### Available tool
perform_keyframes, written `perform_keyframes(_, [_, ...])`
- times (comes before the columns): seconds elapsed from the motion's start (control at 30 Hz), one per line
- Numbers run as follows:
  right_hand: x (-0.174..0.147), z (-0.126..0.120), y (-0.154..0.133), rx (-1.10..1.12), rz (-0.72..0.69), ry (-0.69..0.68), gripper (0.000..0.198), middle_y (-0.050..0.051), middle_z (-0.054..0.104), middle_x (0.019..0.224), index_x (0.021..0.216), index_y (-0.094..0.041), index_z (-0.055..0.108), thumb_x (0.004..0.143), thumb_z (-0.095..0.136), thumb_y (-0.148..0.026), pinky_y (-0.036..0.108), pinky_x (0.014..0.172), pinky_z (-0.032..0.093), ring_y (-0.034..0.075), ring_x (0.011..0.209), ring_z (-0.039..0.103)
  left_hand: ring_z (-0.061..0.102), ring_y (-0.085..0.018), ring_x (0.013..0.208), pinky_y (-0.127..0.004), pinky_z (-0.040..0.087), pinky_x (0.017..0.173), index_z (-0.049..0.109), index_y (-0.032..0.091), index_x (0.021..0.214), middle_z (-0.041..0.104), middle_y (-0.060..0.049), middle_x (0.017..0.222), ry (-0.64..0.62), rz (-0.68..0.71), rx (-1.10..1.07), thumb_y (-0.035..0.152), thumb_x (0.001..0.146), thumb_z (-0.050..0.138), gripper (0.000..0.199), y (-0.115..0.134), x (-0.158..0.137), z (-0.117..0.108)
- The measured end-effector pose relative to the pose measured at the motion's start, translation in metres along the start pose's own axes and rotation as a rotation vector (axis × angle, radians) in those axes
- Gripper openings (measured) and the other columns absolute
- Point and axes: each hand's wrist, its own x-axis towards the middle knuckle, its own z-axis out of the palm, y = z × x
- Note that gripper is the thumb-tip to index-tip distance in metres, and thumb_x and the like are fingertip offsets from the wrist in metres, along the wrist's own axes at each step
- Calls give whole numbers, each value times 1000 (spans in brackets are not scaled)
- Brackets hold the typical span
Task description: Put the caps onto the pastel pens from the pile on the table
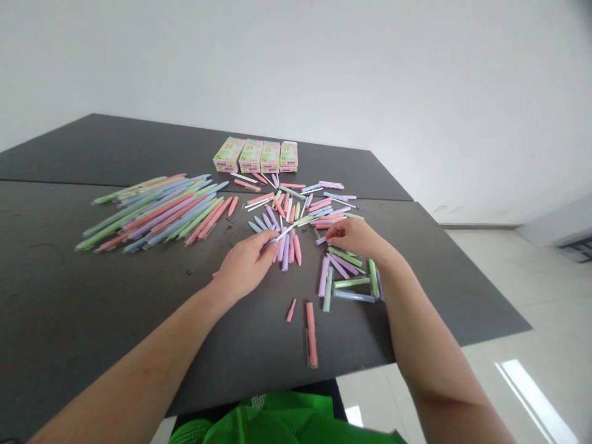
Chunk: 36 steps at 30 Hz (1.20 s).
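Pinched between the thumb and fingers of my left hand (247, 262) is a thin white pen refill (285, 232), pointing to the upper right. My right hand (355, 237) is closed, its fingertips on a short purple pen part (320, 241). Beneath the refill lie purple and pink pen tips (290, 248). Right of them, by my right wrist, are green, purple and blue pen barrels (351, 282). Nearer to me rest a coral pen barrel (311, 333) with a clip and a small pink tip piece (291, 310).
A big pile of pastel pens (157, 213) covers the table's left side. Several pink and green boxes (251, 155) stand in a row behind the loose parts. More refills and barrels (324, 209) are scattered in the middle. The dark table's front edge (370, 368) is close to my body.
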Motion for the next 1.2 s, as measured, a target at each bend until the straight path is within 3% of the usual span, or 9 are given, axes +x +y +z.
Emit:
perform_keyframes(0.13, [0,5,3,-57,-37,-68,15,2,71,75,77,-19,76,68,65,-16,26,63,39,15,67,57,65,-19,76,-29,47,71,63,20,115,71,-4,84,-1,-7,1,37,92,41,36,0,0,0])
perform_keyframes(0.23, [1,14,-5,-59,-74,28,10,4,71,78,75,-18,73,74,63,-17,27,65,40,16,69,57,65,-20,77,-28,47,71,63,20,114,71,-4,85,1,-3,-15,38,92,41,36,0,0,0])
perform_keyframes(0.33, [0,24,-22,15,-208,131,12,5,69,82,85,-17,70,80,59,-18,27,70,41,15,72,57,65,-20,79,-28,48,72,63,19,114,72,-4,88,5,6,-16,37,92,41,36,0,0,0])
perform_keyframes(0.47, [-4,38,-41,56,-418,22,19,5,66,90,91,-18,69,80,56,-9,26,78,42,16,82,58,66,-20,81,-28,48,74,63,19,114,72,-5,90,9,0,-13,36,92,41,36,1,1,0])
perform_keyframes(0.83, [1,27,-18,-111,-201,28,18,7,64,85,86,-15,68,76,54,-12,28,71,41,17,76,57,66,-20,81,-28,48,75,63,19,115,72,-4,89,6,1,-13,36,93,41,36,1,0,-1])
perform_keyframes(0.9, [2,28,-18,-105,-201,95,23,9,65,90,91,-14,68,76,51,-10,30,75,44,20,83,59,66,-20,81,-29,48,75,63,19,115,72,-5,89,7,-1,-16,36,92,41,36,1,0,-1])
perform_keyframes(0.97, [2,34,-22,-60,-295,143,34,11,66,102,103,-14,67,77,47,-6,32,85,46,21,97,60,66,-20,80,-29,48,75,63,18,114,72,-5,91,6,2,-26,36,92,40,36,2,0,-1])
perform_keyframes(1.1, [0,49,-34,-5,-526,65,50,13,58,131,126,-13,57,82,39,-2,37,105,40,20,122,52,66,-19,78,-29,48,74,63,18,114,72,-5,90,18,3,-31,35,92,41,36,2,1,-1])
perform_keyframes(1.2, [-1,55,-35,-68,-533,21,46,17,54,135,127,-8,57,85,40,-5,38,108,39,22,125,51,66,-19,75,-28,48,71,62,20,113,71,-3,82,19,-6,-34,37,93,41,34,0,1,-1])
